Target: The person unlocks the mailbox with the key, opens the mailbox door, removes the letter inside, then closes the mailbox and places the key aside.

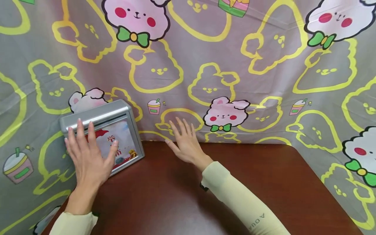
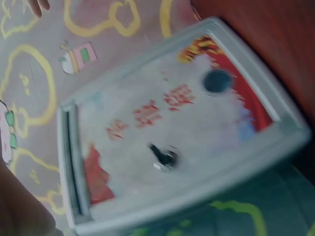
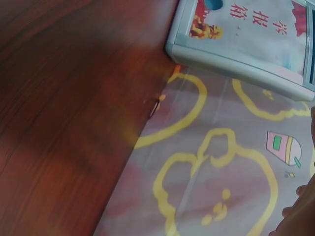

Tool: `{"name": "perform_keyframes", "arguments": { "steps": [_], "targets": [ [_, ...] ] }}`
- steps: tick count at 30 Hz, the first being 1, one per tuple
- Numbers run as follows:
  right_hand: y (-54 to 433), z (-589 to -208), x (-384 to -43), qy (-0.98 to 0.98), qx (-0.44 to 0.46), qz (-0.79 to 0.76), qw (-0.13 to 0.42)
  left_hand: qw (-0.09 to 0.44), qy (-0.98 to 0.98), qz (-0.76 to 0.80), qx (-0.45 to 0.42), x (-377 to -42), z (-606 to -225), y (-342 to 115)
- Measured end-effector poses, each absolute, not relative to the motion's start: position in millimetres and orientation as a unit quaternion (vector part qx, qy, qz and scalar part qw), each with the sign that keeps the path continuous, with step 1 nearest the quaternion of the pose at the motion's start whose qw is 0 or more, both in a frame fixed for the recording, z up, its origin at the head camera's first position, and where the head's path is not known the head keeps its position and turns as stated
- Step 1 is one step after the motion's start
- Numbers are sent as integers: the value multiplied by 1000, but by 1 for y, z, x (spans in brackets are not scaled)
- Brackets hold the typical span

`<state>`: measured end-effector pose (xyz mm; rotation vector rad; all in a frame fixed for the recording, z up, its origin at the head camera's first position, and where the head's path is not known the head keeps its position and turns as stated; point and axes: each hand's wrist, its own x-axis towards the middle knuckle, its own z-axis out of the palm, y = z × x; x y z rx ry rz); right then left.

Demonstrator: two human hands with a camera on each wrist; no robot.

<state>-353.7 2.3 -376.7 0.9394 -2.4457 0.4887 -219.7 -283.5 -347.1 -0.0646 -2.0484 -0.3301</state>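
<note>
A silver-framed metal box (image 1: pixel 97 112) with a printed front panel stands upright at the table's back left, angled against the patterned cloth. Red Chinese characters, a dark round spot (image 2: pixel 217 81) and a lock with a dark key (image 2: pixel 164 156) show on the panel in the left wrist view. My left hand (image 1: pixel 89 160) is in front of the box with its fingers spread, overlapping the panel and upper edge in the head view. To the right of the box, my right hand (image 1: pixel 188 145) is held with fingers extended and nothing in it.
Dark reddish-brown wood forms the tabletop (image 1: pixel 164 195). A grey cloth (image 1: pixel 188 98) printed with yellow outlines and white cartoon animals hangs along the back and both sides. The box has a slot (image 2: pixel 74 162) along one end of its panel.
</note>
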Motion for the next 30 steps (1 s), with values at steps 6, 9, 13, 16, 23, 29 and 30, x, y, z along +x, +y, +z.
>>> {"name": "perform_keyframes", "arguments": {
  "steps": [6,9,13,16,23,29,30],
  "targets": [
    [-15,-375,-359,-890,349,192,222,470,-860,-197,10,-213,-361,-304],
    [-23,-375,-363,-885,358,215,206,447,-860,-245,33,-211,-365,-311],
    [-31,-376,-368,-875,375,246,182,427,-848,-309,57,-211,-367,-318],
    [-35,-376,-371,-874,375,254,176,412,-842,-339,75,-212,-368,-321],
    [-49,-377,-373,-873,378,262,162,385,-836,-376,110,-212,-370,-329],
    [-66,-378,-372,-872,373,295,115,344,-840,-395,143,-213,-371,-334],
    [-69,-378,-372,-870,370,311,101,345,-838,-398,140,-213,-372,-336]
  ]
}}
